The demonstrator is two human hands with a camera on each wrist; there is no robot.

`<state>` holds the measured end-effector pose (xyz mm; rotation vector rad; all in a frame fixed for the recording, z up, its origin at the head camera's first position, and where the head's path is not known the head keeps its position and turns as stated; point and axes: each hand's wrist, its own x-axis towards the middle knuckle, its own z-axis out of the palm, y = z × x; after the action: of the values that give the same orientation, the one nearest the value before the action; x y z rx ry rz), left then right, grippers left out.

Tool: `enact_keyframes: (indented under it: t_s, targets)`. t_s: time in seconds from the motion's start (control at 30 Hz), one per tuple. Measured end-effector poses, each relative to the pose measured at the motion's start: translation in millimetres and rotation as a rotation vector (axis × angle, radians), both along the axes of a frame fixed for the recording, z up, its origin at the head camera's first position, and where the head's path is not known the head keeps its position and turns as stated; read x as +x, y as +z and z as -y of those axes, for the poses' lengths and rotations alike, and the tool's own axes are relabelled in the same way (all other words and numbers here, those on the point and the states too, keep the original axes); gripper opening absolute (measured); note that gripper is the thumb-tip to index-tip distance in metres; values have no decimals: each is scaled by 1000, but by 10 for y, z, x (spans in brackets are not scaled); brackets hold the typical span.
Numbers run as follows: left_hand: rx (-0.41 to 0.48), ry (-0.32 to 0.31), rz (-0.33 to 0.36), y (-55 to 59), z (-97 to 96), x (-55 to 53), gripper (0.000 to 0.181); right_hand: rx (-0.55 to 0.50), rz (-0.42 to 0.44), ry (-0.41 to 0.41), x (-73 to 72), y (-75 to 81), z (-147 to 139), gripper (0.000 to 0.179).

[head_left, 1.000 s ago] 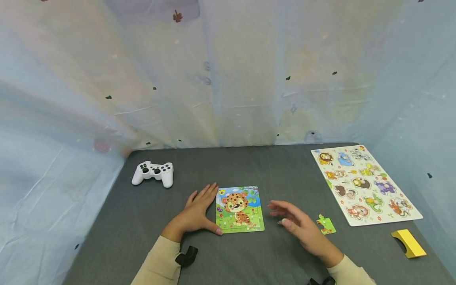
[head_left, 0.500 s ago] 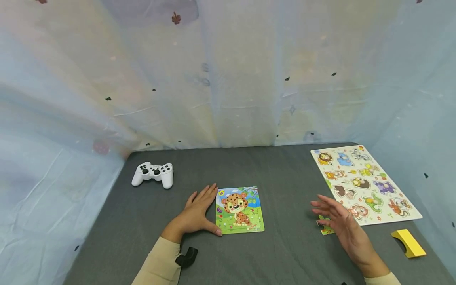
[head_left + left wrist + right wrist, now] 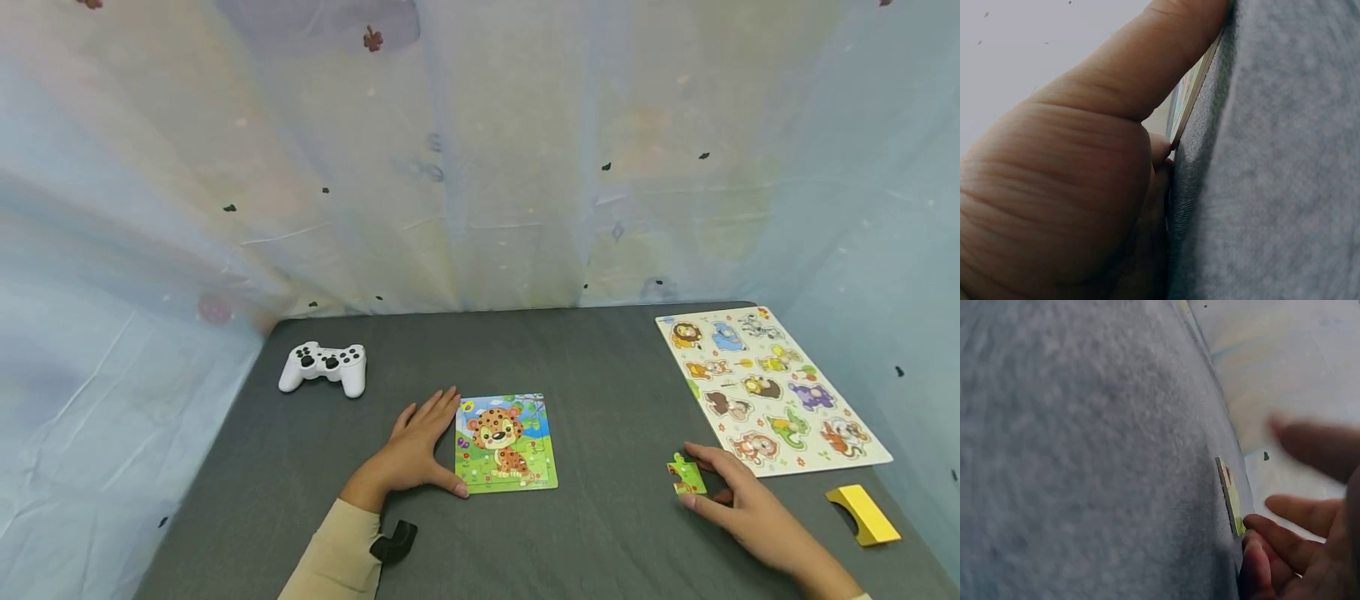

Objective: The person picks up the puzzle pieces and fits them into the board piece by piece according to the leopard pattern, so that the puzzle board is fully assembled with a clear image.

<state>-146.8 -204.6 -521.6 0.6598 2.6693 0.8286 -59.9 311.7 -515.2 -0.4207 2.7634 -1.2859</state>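
In the head view a square leopard jigsaw puzzle (image 3: 504,442) lies flat on the grey cloth. My left hand (image 3: 411,454) rests along its left side with spread fingers, the thumb at its lower left corner. The left wrist view shows the thumb (image 3: 1166,56) by the puzzle's edge (image 3: 1194,94). Farther right, a loose green puzzle piece (image 3: 687,475) lies flat. Around it is my right hand (image 3: 742,504), thumb near its lower edge and forefinger near its upper right. In the right wrist view, fingertips (image 3: 1254,525) are at one end of the piece (image 3: 1231,497); the thumb stands apart, blurred.
A white game controller (image 3: 324,367) lies at the back left. At the right are a cream animal board (image 3: 772,392) and a yellow arched block (image 3: 862,514). A pale patterned sheet (image 3: 517,167) hangs behind the table.
My right hand has moved right from near the leopard puzzle, passed above the loose piece, and come down around it. The left hand has stayed in place.
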Motion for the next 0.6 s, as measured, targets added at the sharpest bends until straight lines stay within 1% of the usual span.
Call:
enact_keyframes:
  t_s: [0.1, 0.13, 0.2, 0.3, 0.43, 0.6]
  targets:
    - [-6, 0, 0, 6, -1, -1, 151, 171, -48, -8, -29, 13, 5, 62]
    - [-8, 0, 1, 5, -4, -1, 151, 209, -55, -9, -37, 22, 8, 60]
    - [-3, 0, -1, 6, -9, 0, 151, 244, -53, -11, -55, 42, 13, 54]
    - [-4, 3, -2, 6, -11, 0, 151, 233, -33, -12, -91, 75, 21, 47]
    - [-7, 2, -4, -3, -4, 0, 150, 200, 20, -21, -137, 120, 51, 41]
    - [-3, 3, -9, -17, 4, 1, 151, 67, 34, -11, -164, 149, 186, 31]
